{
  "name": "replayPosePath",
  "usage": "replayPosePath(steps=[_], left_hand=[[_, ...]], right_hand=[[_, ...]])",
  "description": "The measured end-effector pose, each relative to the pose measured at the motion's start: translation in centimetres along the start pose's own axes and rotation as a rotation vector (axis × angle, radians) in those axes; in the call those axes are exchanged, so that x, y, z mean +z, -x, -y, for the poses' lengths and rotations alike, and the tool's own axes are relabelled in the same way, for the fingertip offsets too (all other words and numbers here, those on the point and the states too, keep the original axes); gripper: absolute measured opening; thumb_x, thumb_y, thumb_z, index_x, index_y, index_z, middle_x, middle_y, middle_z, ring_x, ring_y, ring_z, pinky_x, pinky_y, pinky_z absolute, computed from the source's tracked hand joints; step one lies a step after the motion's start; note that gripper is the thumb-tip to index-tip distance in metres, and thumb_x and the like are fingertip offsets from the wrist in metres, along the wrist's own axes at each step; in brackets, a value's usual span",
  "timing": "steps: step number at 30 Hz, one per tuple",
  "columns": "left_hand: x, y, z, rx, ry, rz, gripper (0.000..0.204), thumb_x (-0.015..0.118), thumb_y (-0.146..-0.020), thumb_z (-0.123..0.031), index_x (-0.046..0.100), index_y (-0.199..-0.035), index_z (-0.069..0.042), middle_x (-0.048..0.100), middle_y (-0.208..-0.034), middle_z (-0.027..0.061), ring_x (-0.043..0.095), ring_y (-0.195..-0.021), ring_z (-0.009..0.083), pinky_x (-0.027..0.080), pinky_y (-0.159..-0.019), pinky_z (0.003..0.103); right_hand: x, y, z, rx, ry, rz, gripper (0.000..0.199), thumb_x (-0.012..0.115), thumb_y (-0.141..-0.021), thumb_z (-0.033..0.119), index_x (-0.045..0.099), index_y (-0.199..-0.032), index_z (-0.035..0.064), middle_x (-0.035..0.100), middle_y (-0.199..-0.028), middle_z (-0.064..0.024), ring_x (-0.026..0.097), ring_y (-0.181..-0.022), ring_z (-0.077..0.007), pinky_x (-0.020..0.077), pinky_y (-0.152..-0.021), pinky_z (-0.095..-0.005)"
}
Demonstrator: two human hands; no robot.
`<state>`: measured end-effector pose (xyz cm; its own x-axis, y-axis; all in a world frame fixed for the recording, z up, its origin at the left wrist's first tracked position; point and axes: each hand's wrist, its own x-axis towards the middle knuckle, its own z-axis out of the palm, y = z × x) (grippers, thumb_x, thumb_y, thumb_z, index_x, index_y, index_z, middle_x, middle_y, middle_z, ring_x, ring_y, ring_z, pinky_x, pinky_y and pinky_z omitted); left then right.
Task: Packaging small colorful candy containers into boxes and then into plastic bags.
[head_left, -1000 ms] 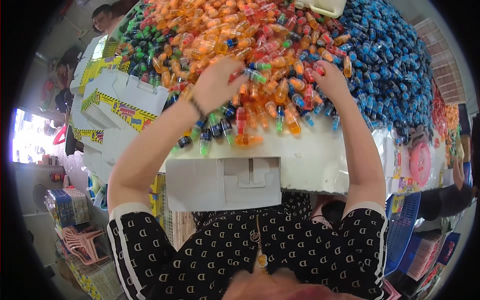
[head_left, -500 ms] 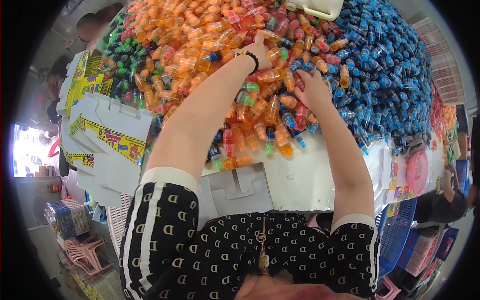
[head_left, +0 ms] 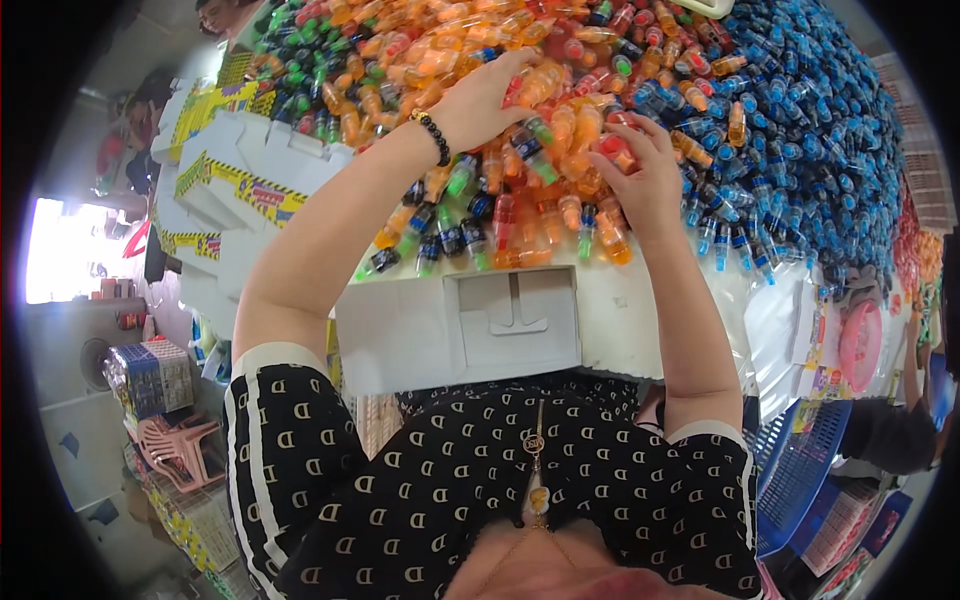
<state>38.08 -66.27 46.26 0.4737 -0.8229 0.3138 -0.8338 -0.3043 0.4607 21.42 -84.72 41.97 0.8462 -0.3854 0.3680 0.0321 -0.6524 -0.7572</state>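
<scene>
A large heap of small plastic bottles spreads over the table, with orange bottles (head_left: 430, 65) in the middle and blue bottles (head_left: 790, 150) on the right. My left hand (head_left: 485, 105), wearing a dark bead bracelet (head_left: 432, 137), reaches into the orange part. Its thumb and fingers are apart, curved around a loose cluster. Right of it, my right hand (head_left: 645, 180) closes its thumb and fingers on a red bottle (head_left: 616, 154). Between the hands lie blurred orange bottles and a dark bottle with a green cap (head_left: 532, 152). An open white carton (head_left: 515, 315) lies close to my body.
Flat white cartons with yellow printing (head_left: 240, 190) are stacked on the left. A pink round basin (head_left: 860, 345) stands at the right, above a blue basket (head_left: 795, 465). A pale container's rim (head_left: 708, 6) shows at the top. Another person (head_left: 890, 430) is at the right edge.
My view has shifted, so the heap and carton sit higher. My hands have spread further apart. Bottles between them have shifted, and more dark, green-capped ones show at the near edge.
</scene>
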Motion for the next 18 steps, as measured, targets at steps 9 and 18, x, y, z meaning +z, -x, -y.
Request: replayPosePath(steps=[9, 18], left_hand=[[0.2, 0.2, -1.8, -0.183, 0.045, -0.045, 0.07, 0.073, -0.083, -0.024, 0.036, -0.14, -0.007, 0.049, -0.136, 0.0183, 0.05, -0.124, 0.0325, 0.044, -0.101, 0.041], [-1.2, 1.6, -0.9, -0.409, 0.62, -0.326, 0.063, 0.069, -0.087, -0.028, 0.04, -0.135, 0.002, 0.064, -0.106, 0.0131, 0.062, -0.083, 0.0145, 0.052, -0.068, 0.03]], right_hand=[[0.6, 0.8, -0.4, -0.026, 0.113, -0.093, 0.041, 0.079, -0.075, 0.019, 0.066, -0.113, 0.0093, 0.062, -0.115, -0.0098, 0.062, -0.102, -0.0246, 0.05, -0.088, -0.0309], [0.4, 0.9, -0.3, 0.047, -0.238, -0.259, 0.054, 0.072, -0.081, 0.008, 0.05, -0.13, 0.0019, 0.065, -0.106, -0.0097, 0.062, -0.093, -0.0164, 0.0506, -0.085, -0.0308]])
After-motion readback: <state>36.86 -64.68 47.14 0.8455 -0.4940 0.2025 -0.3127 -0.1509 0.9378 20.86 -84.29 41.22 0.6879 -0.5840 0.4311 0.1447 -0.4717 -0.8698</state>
